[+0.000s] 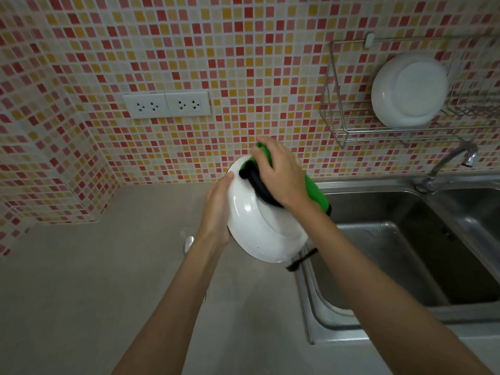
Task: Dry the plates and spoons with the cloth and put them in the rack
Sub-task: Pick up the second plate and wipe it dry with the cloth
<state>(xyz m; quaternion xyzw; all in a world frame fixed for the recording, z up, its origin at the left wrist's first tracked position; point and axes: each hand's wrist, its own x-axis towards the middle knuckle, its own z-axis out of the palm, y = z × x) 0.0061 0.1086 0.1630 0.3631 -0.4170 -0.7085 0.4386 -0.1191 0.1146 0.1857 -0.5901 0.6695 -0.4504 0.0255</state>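
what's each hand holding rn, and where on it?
Left hand grips the white plate by its left rim, held tilted above the counter. Right hand presses the green and black cloth against the plate's underside.

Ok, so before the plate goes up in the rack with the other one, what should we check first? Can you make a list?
1. Plate held firmly: ok. The left hand grips the edge of the white plate.
2. Cloth on the plate: ok. The right hand presses the green cloth against its upper part.
3. Plate fully dry: cannot tell. Wetness does not show.
4. Room in the rack: ok. One racked plate stands there, with open space to its left.
5. Spoons done: not ok. A spoon lies on the counter.
6. Path to the rack: ok, though the tap sits just under it.
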